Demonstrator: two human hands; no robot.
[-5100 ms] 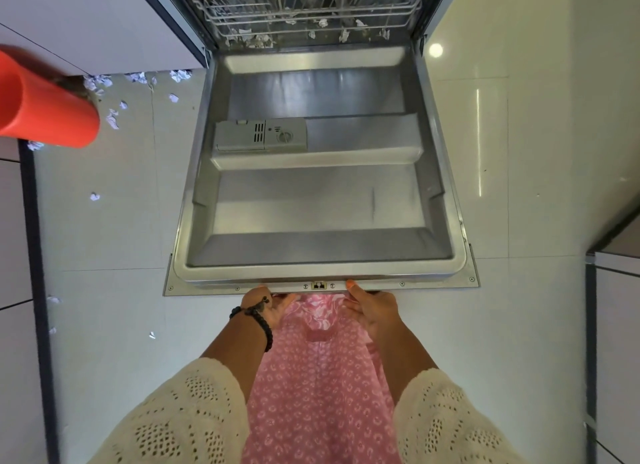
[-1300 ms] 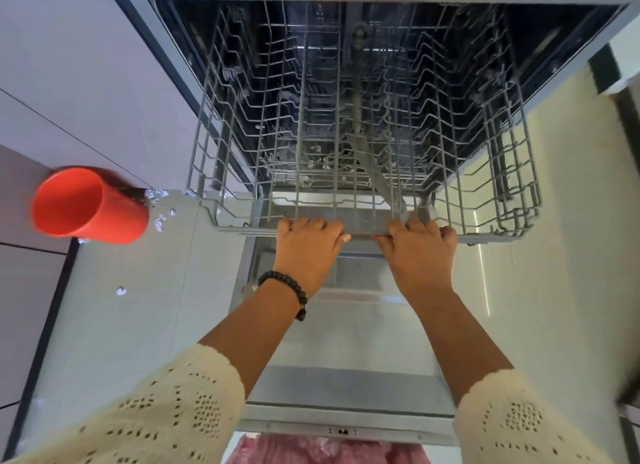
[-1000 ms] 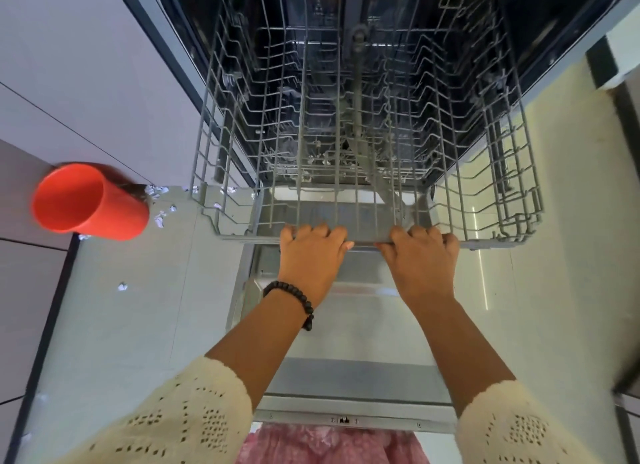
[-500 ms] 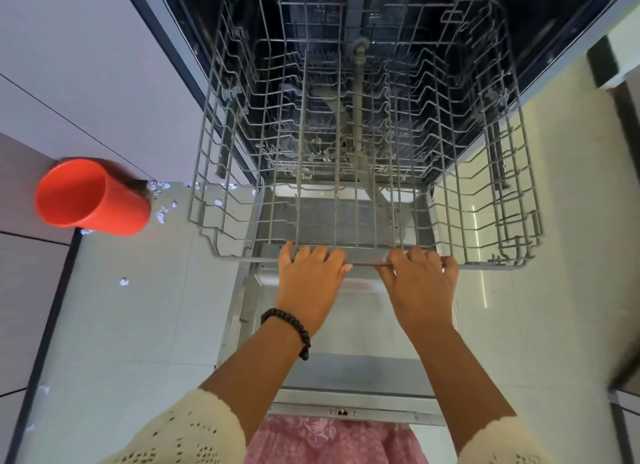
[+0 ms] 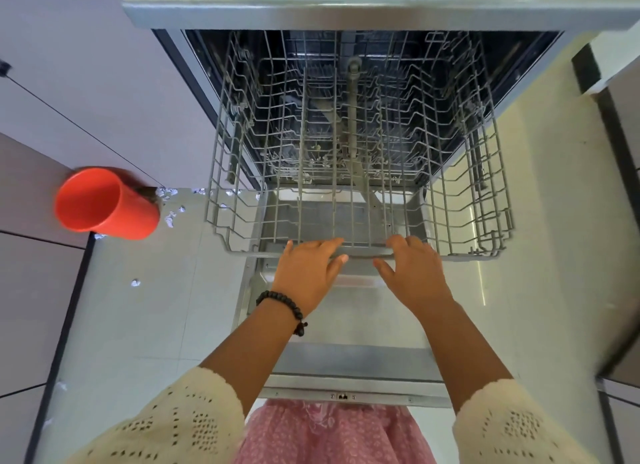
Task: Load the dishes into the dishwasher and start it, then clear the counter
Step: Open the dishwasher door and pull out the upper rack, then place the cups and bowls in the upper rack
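The dishwasher's grey wire upper rack (image 5: 360, 172) is pulled out over the lowered steel door (image 5: 349, 363) and holds no dishes. My left hand (image 5: 308, 273), with a black bead bracelet on the wrist, lies on the rack's front rail with its fingers stretched out. My right hand (image 5: 414, 273) is beside it at the same rail, fingers spread and loosely touching the bar. A red-orange cup (image 5: 104, 203) stands to the left, apart from both hands.
The lower rack (image 5: 311, 165) shows dimly inside the tub. Small white paper scraps (image 5: 169, 217) litter the pale floor left of the door. Cabinet fronts flank the dishwasher on both sides. The counter edge (image 5: 346, 13) runs across the top.
The door was lowered first, then both hands slid the upper rack out towards me. In the last half second my fingers have uncurled from the front rail.
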